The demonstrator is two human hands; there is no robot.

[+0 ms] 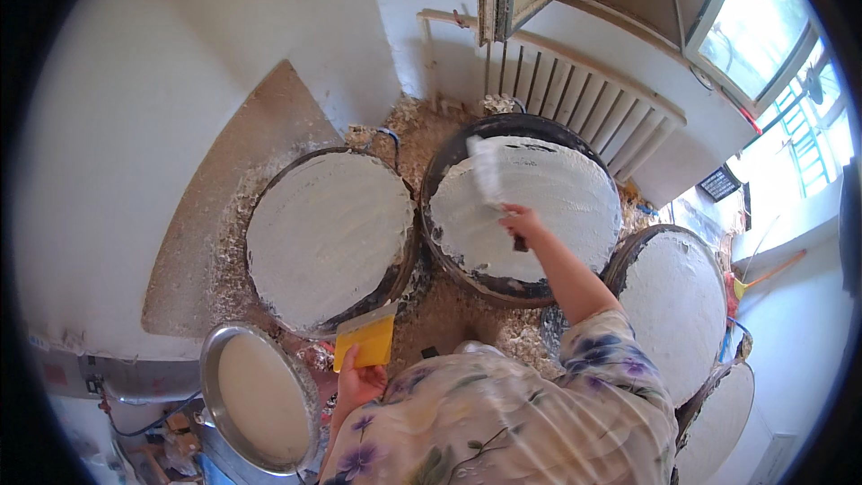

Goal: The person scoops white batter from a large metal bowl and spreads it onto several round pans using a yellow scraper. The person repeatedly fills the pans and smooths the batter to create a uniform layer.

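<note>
My right hand (522, 223) grips the dark handle of a spreading tool (486, 172), whose wide pale blade is blurred over the upper left of a large round black griddle (522, 293). A white layer of batter (545, 215) covers most of that griddle, with dark metal bare along its upper left and lower edges. My left hand (362, 380) holds a yellow scraper (367, 339) with a metal edge, near the lower rim of a second griddle. White batter (330, 236) coats that left griddle too. Below it stands a metal basin (210, 377) of pale liquid batter (259, 394).
Two more white-coated round griddles (670, 310) (717, 424) stand at the right. A radiator (592, 98) lines the wall behind, under an open window (757, 20). A splattered brown board (222, 202) leans at the left wall. Cables run near the griddles.
</note>
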